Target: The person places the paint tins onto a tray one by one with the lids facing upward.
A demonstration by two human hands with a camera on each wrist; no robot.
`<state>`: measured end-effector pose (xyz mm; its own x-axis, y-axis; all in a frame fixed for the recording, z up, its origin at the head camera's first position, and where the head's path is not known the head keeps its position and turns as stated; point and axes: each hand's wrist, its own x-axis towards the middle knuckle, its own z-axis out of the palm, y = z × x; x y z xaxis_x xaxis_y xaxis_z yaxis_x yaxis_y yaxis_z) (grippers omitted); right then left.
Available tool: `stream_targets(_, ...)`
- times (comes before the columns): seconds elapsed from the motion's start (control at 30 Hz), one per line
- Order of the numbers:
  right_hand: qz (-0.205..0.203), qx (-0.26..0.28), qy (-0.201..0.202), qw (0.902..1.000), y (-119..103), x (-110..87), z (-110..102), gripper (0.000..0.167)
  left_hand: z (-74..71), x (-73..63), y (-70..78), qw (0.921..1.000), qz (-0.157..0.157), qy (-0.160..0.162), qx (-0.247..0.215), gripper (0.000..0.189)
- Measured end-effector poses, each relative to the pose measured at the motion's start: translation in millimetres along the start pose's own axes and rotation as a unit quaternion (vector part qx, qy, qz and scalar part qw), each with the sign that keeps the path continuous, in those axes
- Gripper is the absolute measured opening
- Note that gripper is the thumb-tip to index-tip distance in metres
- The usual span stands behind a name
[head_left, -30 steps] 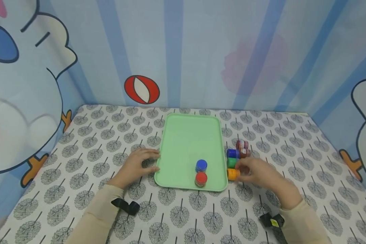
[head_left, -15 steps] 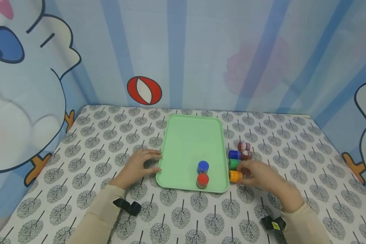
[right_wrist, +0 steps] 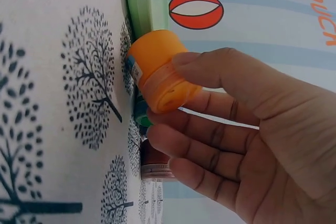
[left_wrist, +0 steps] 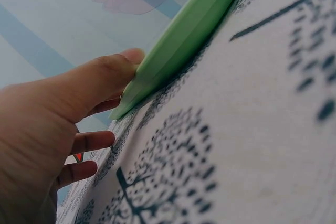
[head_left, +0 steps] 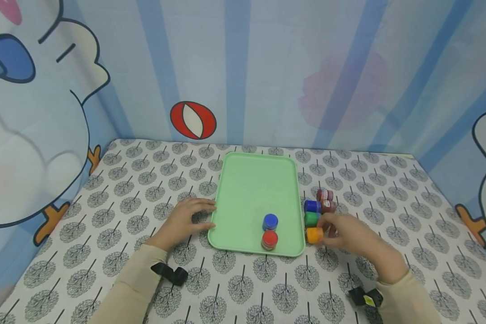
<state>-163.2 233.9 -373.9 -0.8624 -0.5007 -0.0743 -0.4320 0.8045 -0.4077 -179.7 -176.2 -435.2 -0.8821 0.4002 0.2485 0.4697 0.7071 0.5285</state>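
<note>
A small orange paint jar (head_left: 314,235) lies beside the right edge of the green tray (head_left: 259,180). My right hand (head_left: 348,231) pinches this jar; in the right wrist view the thumb is on the jar (right_wrist: 157,66) and fingers reach behind it. My left hand (head_left: 186,220) rests at the tray's left edge, thumb and fingertips touching the rim (left_wrist: 173,45), other fingers loosely spread. On the tray, near its front right corner, stand a blue-lidded jar (head_left: 270,222) and a red-lidded jar (head_left: 269,240).
Behind the orange jar lie a green jar (head_left: 312,219), a dark blue jar (head_left: 312,206), a brownish-red jar (head_left: 328,206) and a dark red jar (head_left: 325,195), close together. A patterned cloth (head_left: 263,288) covers the table. A printed curtain (head_left: 263,72) hangs behind it.
The orange jar has shifted very slightly to the right and tilted a little with my right hand. The head view has moved slightly; my left hand stays at the tray.
</note>
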Motion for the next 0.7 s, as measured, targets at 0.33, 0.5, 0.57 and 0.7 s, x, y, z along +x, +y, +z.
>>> stream_targets(0.33, -0.025, -0.001, 0.02, 0.9995, -0.1, 0.2, -3.0, 0.021, -0.6, -0.1, -0.8, 1.0, -0.005, -0.002, 0.0, 0.047)
stream_targets(0.5, -0.027, 0.001, 0.042, 0.9987, -1.8, -1.6, -5.0, 0.019, 0.0, 0.0, -1.1, 1.0, -0.003, -0.005, -0.001, 0.047)
stream_targets(0.57, -0.028, 0.002, 0.052, 0.9982, -3.0, -2.0, -5.3, 0.02, -0.1, -0.1, -0.7, 1.0, -0.004, -0.005, -0.001, 0.047)
stream_targets(0.7, -0.028, -0.002, 0.069, 0.9972, -5.0, -0.9, -4.8, 0.02, -0.6, -0.5, -0.2, 1.0, -0.006, -0.006, -0.002, 0.047)
